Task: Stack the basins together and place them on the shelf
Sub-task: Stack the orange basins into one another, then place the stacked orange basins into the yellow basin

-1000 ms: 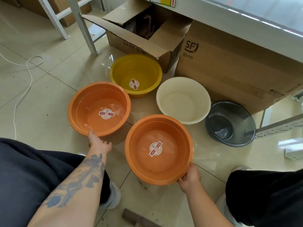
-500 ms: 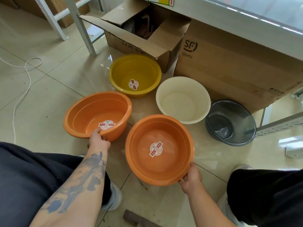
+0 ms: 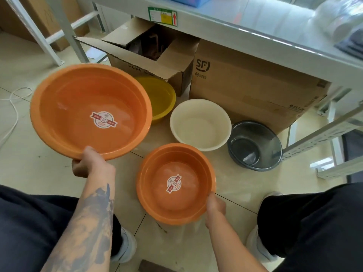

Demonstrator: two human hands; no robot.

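Note:
My left hand grips the near rim of an orange basin and holds it in the air, above the floor at the left. A second orange basin rests on the floor, and my right hand holds its near right rim. Behind them on the floor stand a yellow basin, partly hidden by the raised one, a cream basin and a dark grey basin. The grey metal shelf runs across the top of the view.
Under the shelf sit an open cardboard box and a large closed box. Shelf legs stand at the back left, and metal rails at the right. A white cable lies on the tiled floor at the left. My knees frame the bottom.
My left hand has lifted its orange basin off the floor, up and toward the camera. The right hand stays on the other orange basin, which has not moved.

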